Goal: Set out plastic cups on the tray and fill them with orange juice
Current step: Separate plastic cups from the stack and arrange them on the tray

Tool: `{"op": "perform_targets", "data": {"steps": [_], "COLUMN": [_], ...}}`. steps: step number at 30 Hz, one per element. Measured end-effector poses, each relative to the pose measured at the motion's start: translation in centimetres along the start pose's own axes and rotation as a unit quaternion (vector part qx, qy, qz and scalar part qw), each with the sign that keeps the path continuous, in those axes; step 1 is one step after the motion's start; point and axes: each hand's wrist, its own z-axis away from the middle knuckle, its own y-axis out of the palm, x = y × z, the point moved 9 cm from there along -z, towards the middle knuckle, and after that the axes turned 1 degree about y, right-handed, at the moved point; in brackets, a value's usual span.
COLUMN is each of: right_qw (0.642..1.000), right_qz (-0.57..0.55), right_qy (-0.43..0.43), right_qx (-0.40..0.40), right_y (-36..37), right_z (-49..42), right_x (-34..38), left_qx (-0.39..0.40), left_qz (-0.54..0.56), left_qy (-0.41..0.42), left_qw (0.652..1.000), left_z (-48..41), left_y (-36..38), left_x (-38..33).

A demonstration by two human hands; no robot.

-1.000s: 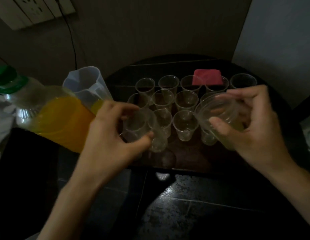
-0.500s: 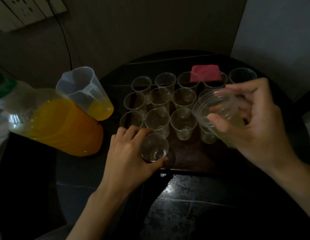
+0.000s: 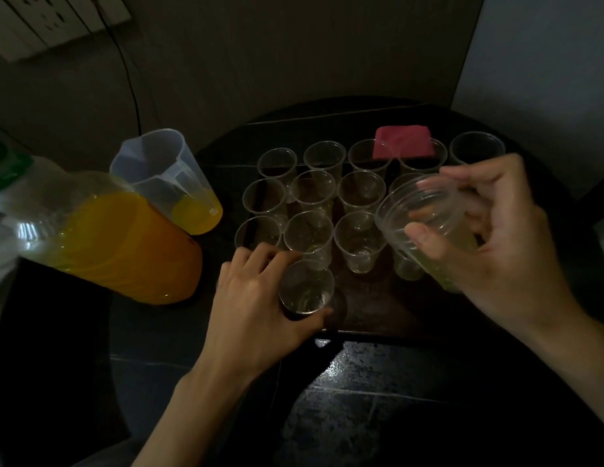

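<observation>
Cups (image 3: 407, 268) behind right hand (image 3: 506, 241) partly hidden, perhaps two.

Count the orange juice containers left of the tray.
2: a large clear plastic bottle with a green cap at far left, and a clear plastic measuring jug between it and the dark tray.

Clear cups (image 3: 359, 193) on a dark tray (image 3: 378, 318), orange juice bottle (image 3: 132, 247) green-capped, pink cloth (image 3: 403, 142).
</observation>
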Motion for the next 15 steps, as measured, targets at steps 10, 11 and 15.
{"op": "perform_targets", "data": {"steps": [10,11,15], "right_qw": [0.996,0.995,0.992], "right_qz": [-0.005,-0.006,0.006], "right_qy": [0.049,0.051,0.043], "right_qx": [0.073,0.087,0.116], "right_y": [3.3,3.8,4.8], "right_z": [1.4,1.7,2.4], "right_x": [-0.5,-0.4,-0.2], "left_qx": [-0.040,-0.024,-0.010], "left_qz": [0.315,0.336,0.340], "left_qy": [-0.034,-0.044,-0.055], "left_qw": [0.948,0.941,0.939], "left_z": [-0.9,-1.0,-1.0], "left_y": [-3.3,-3.2,-2.9], "left_x": [-3.2,-3.8,-4.5]}}
